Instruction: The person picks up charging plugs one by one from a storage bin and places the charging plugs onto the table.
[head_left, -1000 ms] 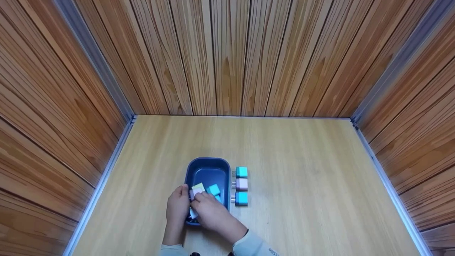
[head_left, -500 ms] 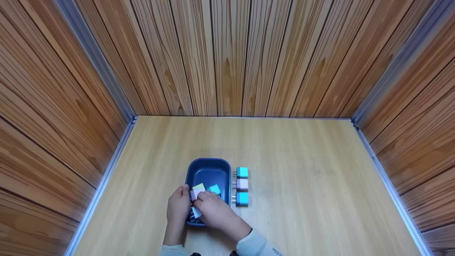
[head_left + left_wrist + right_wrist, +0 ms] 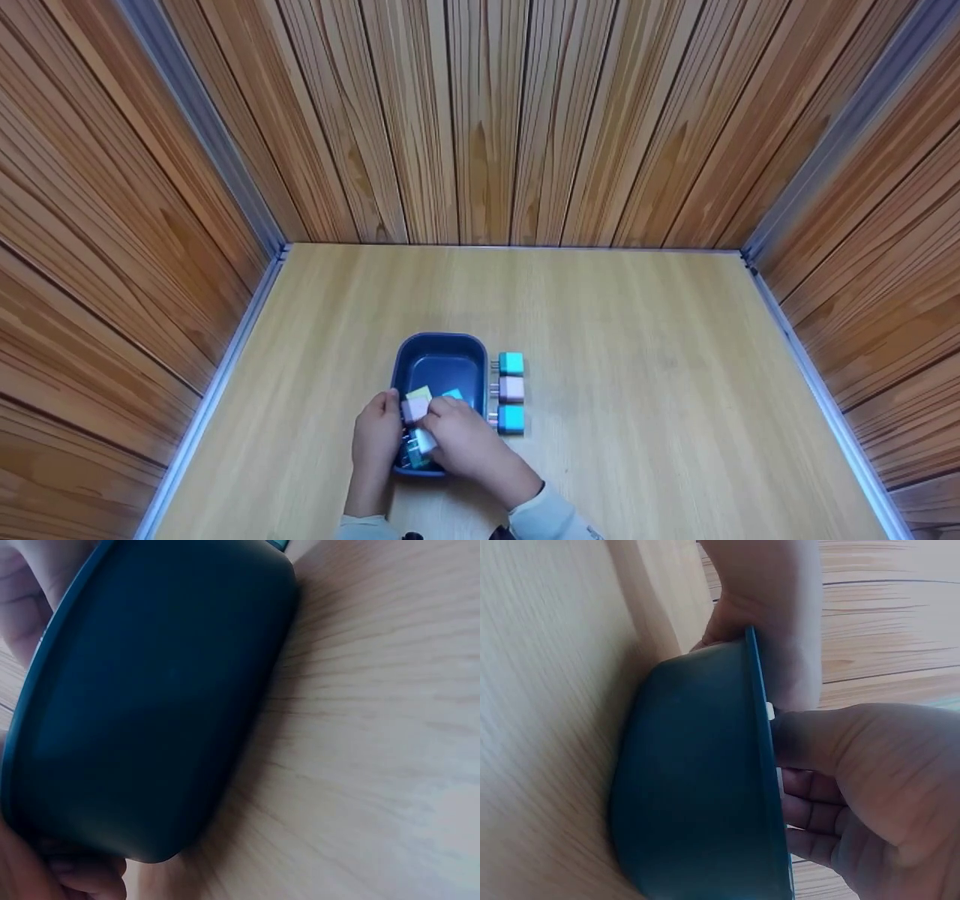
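A dark blue rectangular tub [image 3: 442, 343] stands on the table, with cube-shaped charger plugs in its near half. My left hand [image 3: 376, 433] grips the tub's left side, thumb at the rim and fingers against the outer wall. Inside the tub, my right hand [image 3: 461, 439] reaches among the plugs. Close to its fingertips lie a pink plug [image 3: 414, 409] and a pale plug [image 3: 424, 441]. A yellow plug [image 3: 420, 392] and a partly covered teal plug [image 3: 452, 394] show farther up. The rim hides the right fingertips in the right wrist view; I cannot tell whether they hold a plug.
To the tub's right, a column of three plugs lies on the table [image 3: 637, 390]: teal [image 3: 511, 364], pink [image 3: 512, 389] and teal [image 3: 511, 419]. Their prongs point left, close to the tub's wall. Wood-panelled walls [image 3: 480, 127] enclose the table at the back and sides.
My right hand has shifted slightly right, covering more of the teal plug inside and uncovering the pale plug at the near end. My left hand keeps its hold on the tub.
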The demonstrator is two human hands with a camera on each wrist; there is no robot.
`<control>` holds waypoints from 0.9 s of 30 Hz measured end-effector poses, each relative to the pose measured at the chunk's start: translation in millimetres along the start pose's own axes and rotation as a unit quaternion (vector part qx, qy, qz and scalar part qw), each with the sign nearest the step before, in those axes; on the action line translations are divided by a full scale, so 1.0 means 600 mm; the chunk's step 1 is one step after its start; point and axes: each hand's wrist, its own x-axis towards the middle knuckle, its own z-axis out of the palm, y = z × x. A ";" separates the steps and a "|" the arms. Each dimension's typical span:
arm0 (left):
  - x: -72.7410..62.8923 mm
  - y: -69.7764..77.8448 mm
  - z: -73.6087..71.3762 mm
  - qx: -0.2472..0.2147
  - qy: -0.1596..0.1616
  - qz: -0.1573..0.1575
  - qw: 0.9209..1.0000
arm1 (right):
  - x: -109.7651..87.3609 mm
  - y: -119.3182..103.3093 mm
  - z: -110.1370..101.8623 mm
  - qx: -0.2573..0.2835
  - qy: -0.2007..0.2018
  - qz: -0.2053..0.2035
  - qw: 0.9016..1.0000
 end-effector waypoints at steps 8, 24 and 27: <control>-0.004 -0.002 -0.001 -0.009 0.001 -0.002 1.000 | -0.013 0.005 -0.012 0.015 0.002 0.010 1.000; -0.006 0.002 -0.001 -0.007 0.000 -0.012 1.000 | -0.032 0.020 -0.032 0.059 -0.001 0.051 0.997; -0.006 0.002 0.000 -0.013 -0.002 -0.015 1.000 | -0.037 0.021 -0.037 0.066 -0.003 0.057 0.996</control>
